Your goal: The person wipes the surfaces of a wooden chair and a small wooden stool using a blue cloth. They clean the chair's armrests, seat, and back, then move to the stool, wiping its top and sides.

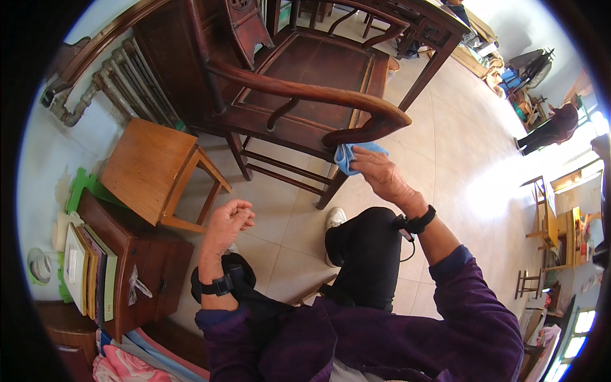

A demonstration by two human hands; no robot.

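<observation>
My right hand (382, 172) grips a bunched blue cloth (344, 161) against the front corner of a dark wooden armchair (310, 71), where the seat frame meets the leg. Just above the cloth, the curved armrest (305, 90) bends down to the seat and shows a lighter, reddish-brown wood grain toward its tip. My left hand (228, 224) hangs in the air over the floor, fingers loosely curled together, with nothing visible in it. It is nearest to a light-brown wooden stool (148, 164), apart from it. Part of the cloth is hidden behind my right fingers.
Left of me stands a reddish-brown cabinet (143, 258) with books (95, 272) on top. Behind the stool is a metal radiator (136, 81). A dark wooden table (439, 33) adjoins the chair. Far right, a person (553, 125) stands on the tiled floor (448, 138).
</observation>
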